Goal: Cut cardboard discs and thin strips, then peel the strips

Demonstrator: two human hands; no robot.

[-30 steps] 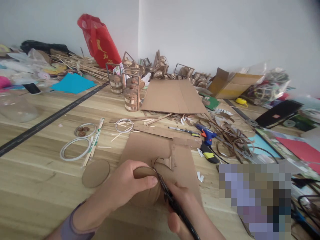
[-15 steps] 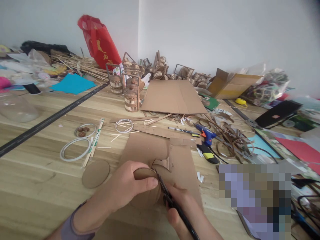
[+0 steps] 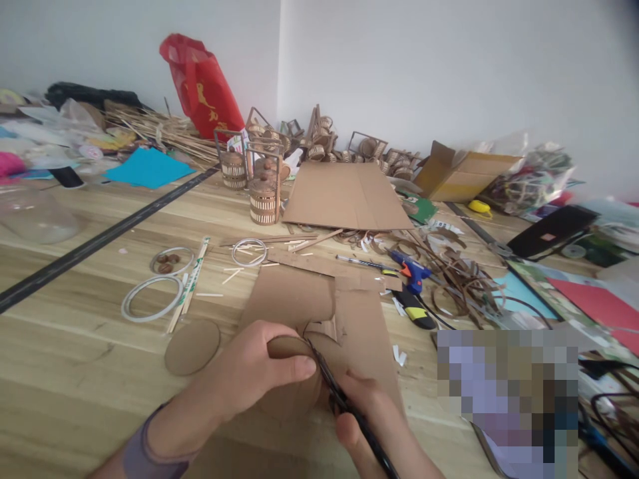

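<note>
My left hand (image 3: 279, 366) pinches a piece of brown cardboard (image 3: 289, 345) with a curved edge, thumb on top. In my right hand (image 3: 372, 406) are black scissors (image 3: 337, 392), their tips at the right end of that curved edge. A narrow offcut of cardboard curls up just beyond the tips. Under both hands lies a larger cardboard sheet (image 3: 292, 293) with a curved cut-out. Left of my left wrist, a cardboard disc (image 3: 192, 347) rests flat on the wooden table.
Rolls of tape (image 3: 152, 299), a blue glue gun (image 3: 410, 269) and a yellow-black cutter (image 3: 417, 309) lie around the sheet. Small lidded baskets (image 3: 263, 199) stand behind, beside another cardboard sheet (image 3: 347, 193). Brown strips (image 3: 449, 266) are heaped at right, near a pixelated area.
The scissors have shifted very slightly at the cardboard's edge, and the offcut beside them sits a little differently. My left hand keeps its hold. The whole view has moved slightly.
</note>
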